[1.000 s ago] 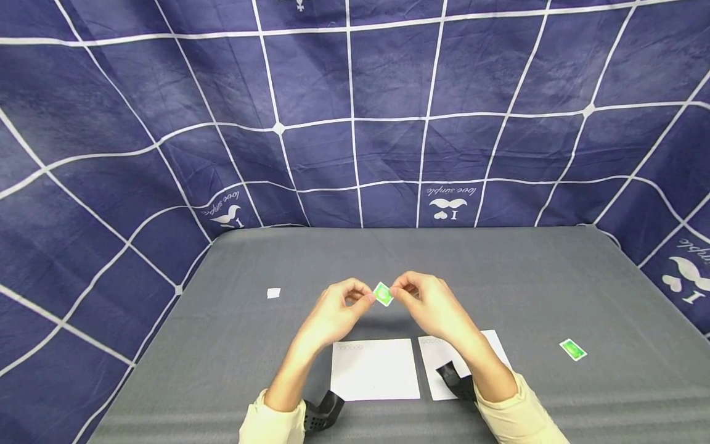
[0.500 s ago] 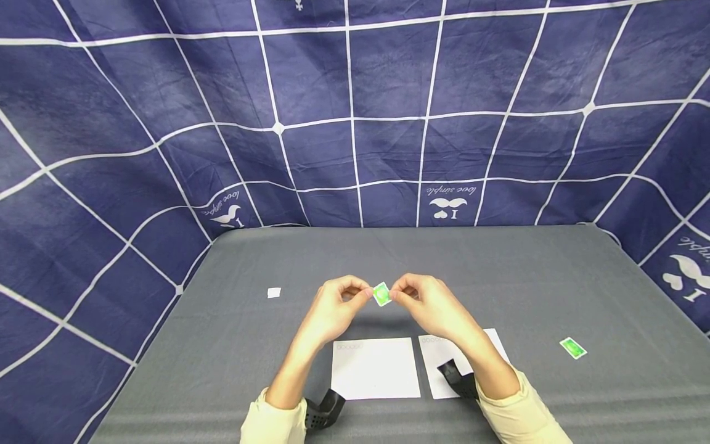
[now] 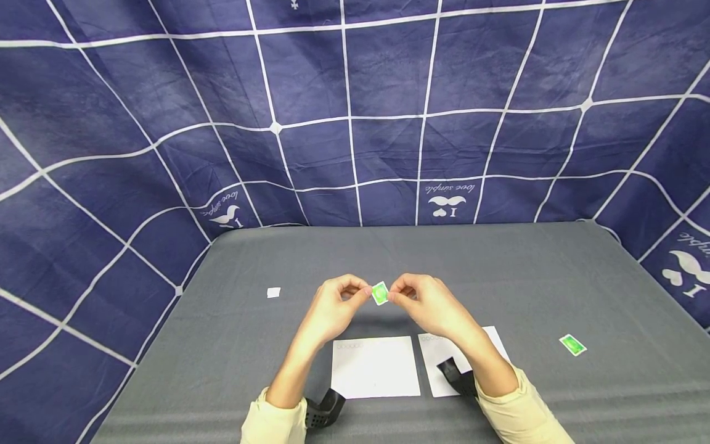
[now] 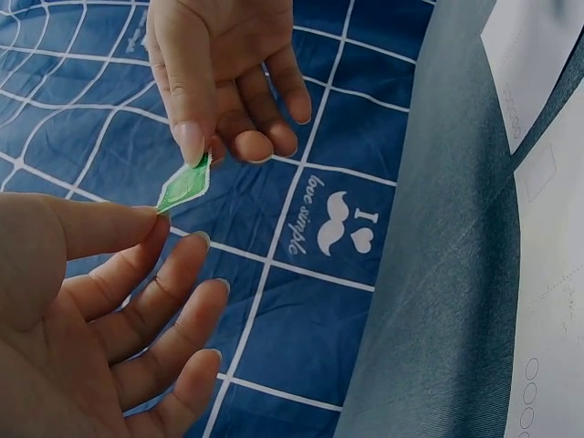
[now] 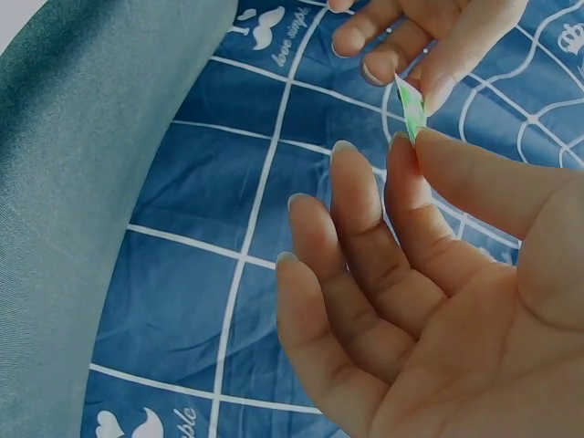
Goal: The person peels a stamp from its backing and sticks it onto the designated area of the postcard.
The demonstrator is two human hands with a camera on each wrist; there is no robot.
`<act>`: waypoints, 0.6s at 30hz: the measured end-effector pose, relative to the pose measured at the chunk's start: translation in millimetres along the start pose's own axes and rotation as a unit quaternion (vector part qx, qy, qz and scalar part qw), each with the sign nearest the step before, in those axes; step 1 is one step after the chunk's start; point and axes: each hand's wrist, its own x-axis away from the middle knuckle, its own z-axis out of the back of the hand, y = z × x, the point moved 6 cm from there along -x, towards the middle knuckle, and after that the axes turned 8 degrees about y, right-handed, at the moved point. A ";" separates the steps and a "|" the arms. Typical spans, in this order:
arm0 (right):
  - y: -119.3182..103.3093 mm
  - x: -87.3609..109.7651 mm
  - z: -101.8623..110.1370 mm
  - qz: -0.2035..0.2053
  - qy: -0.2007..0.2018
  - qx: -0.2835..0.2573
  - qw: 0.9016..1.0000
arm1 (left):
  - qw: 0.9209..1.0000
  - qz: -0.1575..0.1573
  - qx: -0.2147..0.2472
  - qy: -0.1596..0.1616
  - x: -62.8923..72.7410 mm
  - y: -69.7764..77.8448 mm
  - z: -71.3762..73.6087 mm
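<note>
A small green stamp (image 3: pixel 379 293) with a white perforated edge is held up between both hands, above the grey table. My left hand (image 3: pixel 333 308) pinches one corner between thumb and index finger. The opposite corner is pinched the same way by my right hand (image 3: pixel 429 308). In the left wrist view the stamp (image 4: pixel 185 185) looks slightly bent, its printed face partly visible. From the right wrist it appears nearly edge-on. Below the hands lies a white envelope (image 3: pixel 375 368) with a row of small printed circles. A second envelope (image 3: pixel 435 357) is partly covered by my right forearm.
Another green stamp (image 3: pixel 573 345) lies on the grey table (image 3: pixel 532 277) to the right. At the left is a small white square piece (image 3: pixel 273 292). A blue curtain (image 3: pixel 310 154) with white grid lines stands behind the table.
Both hands keep their pinch on the stamp and have shifted very slightly left. The stamp has turned a little. The envelopes stay in place.
</note>
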 end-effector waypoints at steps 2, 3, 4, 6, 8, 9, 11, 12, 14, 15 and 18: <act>-0.1 -0.3 -0.2 -0.004 0.002 -0.005 1.000 | 1.000 0.000 -0.002 -0.003 -0.1 0.0 -0.2; -0.2 -0.5 -0.1 -0.005 0.005 -0.009 1.000 | 1.000 -0.001 -0.003 -0.005 -0.1 -0.1 -0.5; -0.3 -0.7 0.1 -0.008 0.008 -0.014 1.000 | 1.000 -0.001 -0.004 -0.009 -0.1 -0.1 -0.9; -0.7 -1.0 0.4 -0.012 0.015 -0.028 0.999 | 1.000 -0.002 -0.004 -0.017 0.2 0.3 -2.0; -1.3 -1.1 0.7 -0.013 0.020 -0.042 0.999 | 1.000 -0.003 -0.001 -0.026 0.4 0.5 -3.2; -1.7 -1.2 0.7 -0.011 0.023 -0.047 0.999 | 1.000 -0.004 0.002 -0.030 0.6 0.5 -3.7; -2.2 -1.3 0.8 -0.009 0.025 -0.059 0.998 | 0.999 -0.003 0.009 -0.035 0.7 0.7 -4.1; -2.2 -1.3 0.7 -0.009 0.025 -0.064 0.998 | 0.999 -0.003 0.012 -0.036 0.8 0.7 -4.1; -2.1 -1.4 0.6 -0.006 0.023 -0.076 0.997 | 0.999 -0.001 0.020 -0.037 0.7 0.2 -4.1; -2.0 -1.6 0.6 -0.005 0.022 -0.082 0.996 | 0.999 0.001 0.023 -0.038 0.6 0.1 -4.0; -1.2 -2.0 0.5 -0.002 0.016 -0.099 0.995 | 0.998 0.006 0.039 -0.042 0.3 -0.7 -4.0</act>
